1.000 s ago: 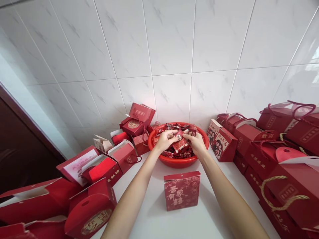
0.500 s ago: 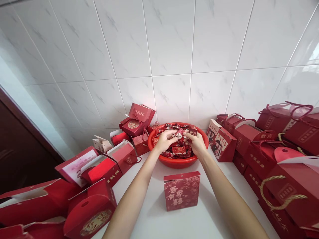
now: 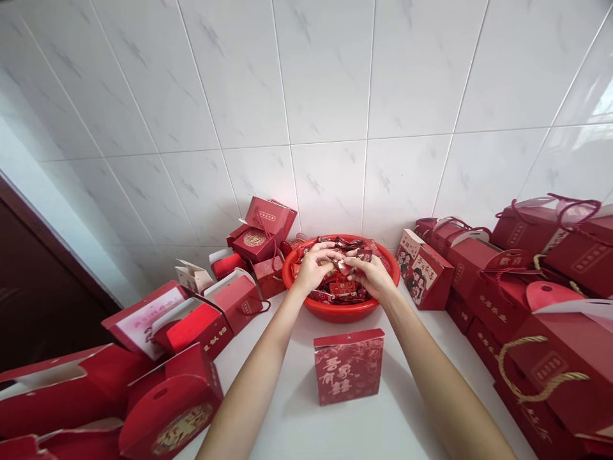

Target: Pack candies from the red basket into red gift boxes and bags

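Note:
A small red wrapped candy (image 3: 341,266) is pinched between my two hands, above a round red plastic basin (image 3: 342,313). My left hand (image 3: 313,265) has its thumb and fingertips at the left side of the candy. From the other side, my right hand (image 3: 373,273) grips it, with a darker red packet beside the fingers. Many red packets (image 3: 342,289) fill the basin under both hands. Between my forearms, a red gift box (image 3: 349,368) with pale lettering stands upright on the white table (image 3: 306,425). My fingers partly cover the candy.
Open and folded red gift boxes (image 3: 191,322) line the left side. Stacked red boxes with rope handles (image 3: 546,345) crowd the right. Beside the basin stands a box with printed figures (image 3: 424,271). A white tiled wall (image 3: 330,185) rises behind.
My left fingers have spread and shifted slightly over the candy, which is now more covered and turned. The basin and boxes stay in place; the view has shifted slightly.

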Available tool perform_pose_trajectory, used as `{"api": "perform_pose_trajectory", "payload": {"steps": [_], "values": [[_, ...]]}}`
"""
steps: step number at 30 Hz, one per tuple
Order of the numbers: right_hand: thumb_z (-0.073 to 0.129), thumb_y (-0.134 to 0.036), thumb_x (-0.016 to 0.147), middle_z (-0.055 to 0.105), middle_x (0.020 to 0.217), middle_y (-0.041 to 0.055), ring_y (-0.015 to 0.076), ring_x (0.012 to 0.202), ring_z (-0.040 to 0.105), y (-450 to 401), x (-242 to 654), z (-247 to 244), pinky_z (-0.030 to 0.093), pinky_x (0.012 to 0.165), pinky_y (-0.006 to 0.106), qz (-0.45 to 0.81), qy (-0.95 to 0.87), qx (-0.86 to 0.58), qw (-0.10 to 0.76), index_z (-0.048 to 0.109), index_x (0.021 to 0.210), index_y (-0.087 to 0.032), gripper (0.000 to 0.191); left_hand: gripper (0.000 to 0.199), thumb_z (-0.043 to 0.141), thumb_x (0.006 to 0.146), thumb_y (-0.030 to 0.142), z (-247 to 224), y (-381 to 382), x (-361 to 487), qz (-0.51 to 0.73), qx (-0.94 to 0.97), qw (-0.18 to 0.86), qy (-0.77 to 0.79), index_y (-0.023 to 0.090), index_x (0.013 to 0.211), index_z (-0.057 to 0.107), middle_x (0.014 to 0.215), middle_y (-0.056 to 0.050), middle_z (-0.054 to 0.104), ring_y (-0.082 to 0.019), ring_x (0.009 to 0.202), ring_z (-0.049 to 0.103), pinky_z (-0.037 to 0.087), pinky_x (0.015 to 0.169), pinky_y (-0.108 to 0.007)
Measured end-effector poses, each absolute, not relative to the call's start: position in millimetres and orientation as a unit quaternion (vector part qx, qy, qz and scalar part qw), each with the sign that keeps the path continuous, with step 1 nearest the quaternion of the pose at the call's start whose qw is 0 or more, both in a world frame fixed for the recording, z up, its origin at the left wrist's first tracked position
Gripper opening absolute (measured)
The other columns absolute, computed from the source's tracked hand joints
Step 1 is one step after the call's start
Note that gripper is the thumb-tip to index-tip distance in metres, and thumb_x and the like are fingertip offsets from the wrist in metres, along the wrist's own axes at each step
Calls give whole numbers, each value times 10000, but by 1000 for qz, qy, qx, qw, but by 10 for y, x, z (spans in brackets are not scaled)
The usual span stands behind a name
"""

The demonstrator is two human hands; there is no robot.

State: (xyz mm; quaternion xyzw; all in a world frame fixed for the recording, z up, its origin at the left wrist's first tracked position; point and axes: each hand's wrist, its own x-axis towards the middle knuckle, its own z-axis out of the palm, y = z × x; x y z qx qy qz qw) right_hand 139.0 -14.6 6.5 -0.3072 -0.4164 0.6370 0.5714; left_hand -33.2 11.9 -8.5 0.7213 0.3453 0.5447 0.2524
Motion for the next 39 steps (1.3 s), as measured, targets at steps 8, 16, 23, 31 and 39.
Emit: {"api": "perform_pose_trajectory", "payload": {"steps": [8, 16, 23, 31, 39], "values": [[861, -190, 477, 670, 697, -15, 126, 606, 620, -159, 1395, 54, 491, 468, 207, 608, -418, -338, 585, 661, 824, -171, 401, 390, 568, 689, 101, -17, 79, -282, 571, 654, 312, 387, 212, 1016, 750, 1146, -55, 742, -250, 1144, 657, 535, 985, -388], [808, -190, 562, 683, 709, -8, 139, 618, 629, -165, 1375, 87, 512, 471, 219, 602, -393, -346, 602, 611, 844, -192, 344, 393, 727, 707, 227, -46, 84, -279, 570, 637, 352, 381, 169, 1094, 700, 1206, -101, 725, -263, 1146, 660, 515, 1010, -413], [540, -234, 731, 713, 696, 55, 168, 521, 651, -87, 1375, 115, 448, 371, 219, 619, -296, -366, 629, 477, 750, -200, 74, 221, 599, 770, 169, -35, 105, -328, 586, 575, 240, 517, 192, 941, 737, 982, -43, 758, -230, 967, 698, 552, 920, -357], [721, -213, 580, 666, 721, 5, 133, 596, 636, -57, 1397, 42, 543, 473, 227, 547, -297, -354, 698, 602, 738, -185, 199, 275, 602, 725, 91, -57, 49, -231, 407, 781, 101, 463, 202, 910, 771, 997, -58, 754, -241, 993, 683, 532, 965, -377], [593, -247, 648, 690, 742, 16, 133, 610, 637, -39, 1397, 69, 577, 517, 254, 536, -229, -345, 736, 610, 716, -180, 98, 403, 541, 815, 70, 37, 202, -195, 313, 768, 34, 557, 144, 1173, 712, 1298, -120, 678, -242, 1242, 590, 422, 1104, -354]]}}
